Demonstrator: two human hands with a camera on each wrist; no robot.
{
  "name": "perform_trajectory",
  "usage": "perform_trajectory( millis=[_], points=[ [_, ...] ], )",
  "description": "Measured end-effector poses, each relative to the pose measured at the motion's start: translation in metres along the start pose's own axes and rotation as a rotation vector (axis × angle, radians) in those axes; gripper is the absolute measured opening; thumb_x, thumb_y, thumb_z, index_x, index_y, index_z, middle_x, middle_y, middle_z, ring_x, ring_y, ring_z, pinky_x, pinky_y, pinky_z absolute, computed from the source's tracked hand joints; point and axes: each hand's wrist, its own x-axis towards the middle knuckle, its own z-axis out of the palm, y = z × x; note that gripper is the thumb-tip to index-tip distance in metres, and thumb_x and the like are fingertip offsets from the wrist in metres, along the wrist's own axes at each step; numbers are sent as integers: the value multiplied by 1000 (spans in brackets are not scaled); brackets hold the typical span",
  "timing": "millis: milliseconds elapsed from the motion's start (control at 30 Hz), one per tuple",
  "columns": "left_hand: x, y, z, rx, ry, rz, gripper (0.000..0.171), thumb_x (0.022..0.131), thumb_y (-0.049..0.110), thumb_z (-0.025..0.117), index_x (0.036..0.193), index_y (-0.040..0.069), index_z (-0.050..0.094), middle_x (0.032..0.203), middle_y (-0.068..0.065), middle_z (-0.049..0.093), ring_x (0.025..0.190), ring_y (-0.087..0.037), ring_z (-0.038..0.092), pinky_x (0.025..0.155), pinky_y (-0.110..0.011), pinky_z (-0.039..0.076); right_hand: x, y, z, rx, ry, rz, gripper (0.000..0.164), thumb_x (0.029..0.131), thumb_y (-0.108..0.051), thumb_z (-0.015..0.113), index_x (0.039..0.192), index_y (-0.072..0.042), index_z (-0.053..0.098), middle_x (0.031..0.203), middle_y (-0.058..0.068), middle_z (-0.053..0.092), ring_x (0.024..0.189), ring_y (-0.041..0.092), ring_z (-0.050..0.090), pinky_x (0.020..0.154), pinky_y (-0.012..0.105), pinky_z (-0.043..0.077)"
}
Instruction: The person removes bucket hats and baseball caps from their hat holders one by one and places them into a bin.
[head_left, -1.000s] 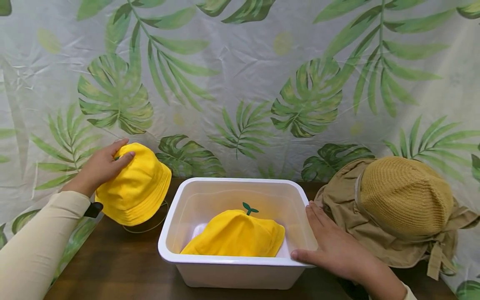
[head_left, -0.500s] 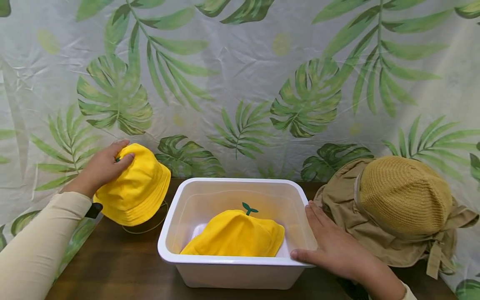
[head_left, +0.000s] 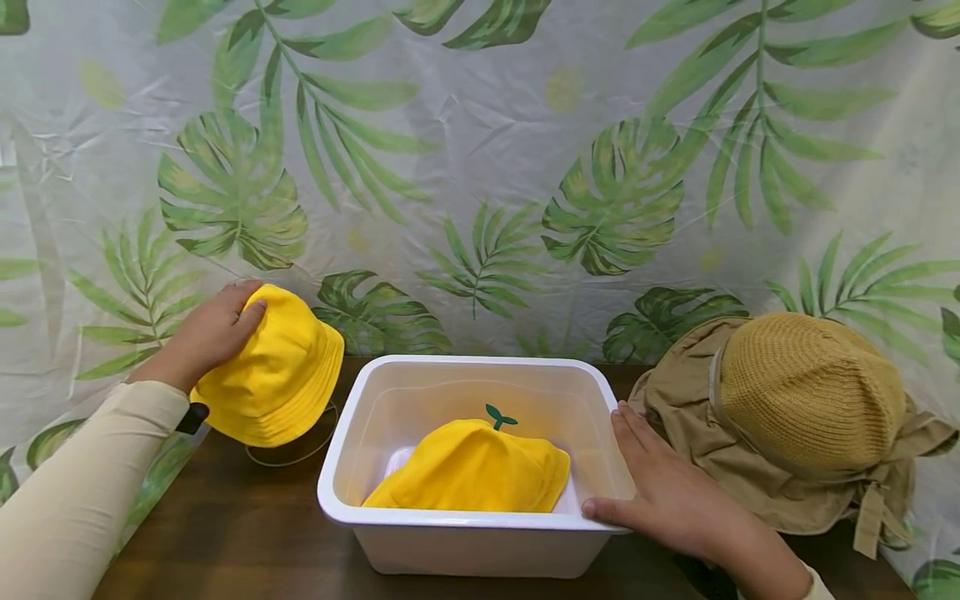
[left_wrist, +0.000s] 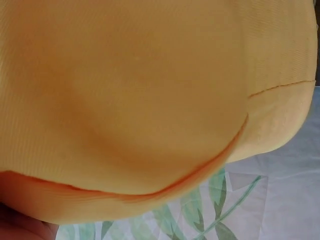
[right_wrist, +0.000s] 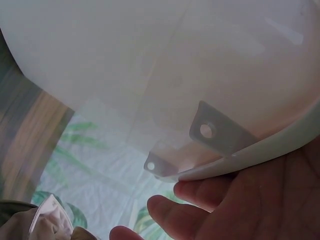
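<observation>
My left hand (head_left: 216, 333) grips the crown of a yellow bucket hat (head_left: 288, 367), thumb on the near side. The hat tilts over a thin wire ring (head_left: 292, 458) at table level on the left. In the left wrist view the hat's yellow cloth (left_wrist: 140, 100) fills most of the picture. A white plastic basin (head_left: 480, 520) stands in the middle; inside lies a second yellow hat (head_left: 476, 471) with a green sprout (head_left: 500, 417) on top. My right hand (head_left: 682, 492) rests along the basin's right rim with fingers extended, as the right wrist view shows from below.
To the right sits a tan cloth hat (head_left: 682, 400) with ties, and a mustard knit hat (head_left: 813, 396) rests on it. All stand on a dark wooden table (head_left: 240, 533). A leaf-print curtain (head_left: 480, 167) hangs close behind.
The left hand and its yellow hat have shifted very slightly, and the green bit beside the thumb is now covered. The right hand, the basin and the other hats stay put.
</observation>
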Motion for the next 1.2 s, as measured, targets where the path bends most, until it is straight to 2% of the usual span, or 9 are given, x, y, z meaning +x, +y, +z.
perform_trajectory(
  millis=[233, 400, 567, 733, 1033, 1200],
  points=[
    [2, 1, -2, -36, -10, -2, 65, 109, 36, 21, 153, -12, 18, 154, -38, 18, 143, -55, 6, 115, -65, 8, 1, 0, 0, 3, -1, 1, 116, 82, -75, 59, 156, 4, 18, 162, 23, 13, 145, 42, 22, 108, 64, 32],
    [4, 3, -5, -30, -29, -6, 63, 110, 34, 19, 152, -12, 18, 153, -40, 18, 143, -56, 5, 115, -65, 8, 1, 0, 0, 5, 1, 0, 116, 82, -75, 59, 156, 4, 18, 162, 24, 13, 145, 42, 22, 107, 64, 32],
    [5, 5, -7, 14, -30, -13, 63, 110, 35, 19, 152, -12, 20, 150, -41, 23, 139, -58, 17, 111, -68, 17, 1, 0, 1, 5, 4, 2, 116, 81, -76, 59, 155, 5, 20, 162, 24, 14, 145, 42, 22, 108, 64, 31],
    [5, 4, -6, 50, 12, 9, 61, 110, 33, 21, 149, -13, 27, 144, -42, 33, 131, -60, 30, 106, -69, 26, 1, 0, 1, 4, 7, 0, 116, 81, -76, 59, 155, 5, 21, 162, 24, 14, 145, 42, 22, 108, 64, 31],
    [4, 2, -7, 67, 54, 46, 56, 110, 30, 24, 145, -11, 36, 137, -43, 42, 125, -60, 37, 103, -70, 30, 1, 0, 1, 2, 9, -2, 116, 82, -76, 58, 156, 4, 20, 162, 24, 15, 145, 42, 22, 108, 64, 32],
    [1, 4, -8, 63, 57, 36, 56, 110, 31, 25, 146, -9, 37, 137, -42, 43, 125, -60, 38, 102, -70, 30, 0, 1, 1, -1, 4, 6, 116, 81, -77, 58, 156, 4, 19, 162, 23, 14, 145, 42, 22, 108, 63, 32]
  ],
)
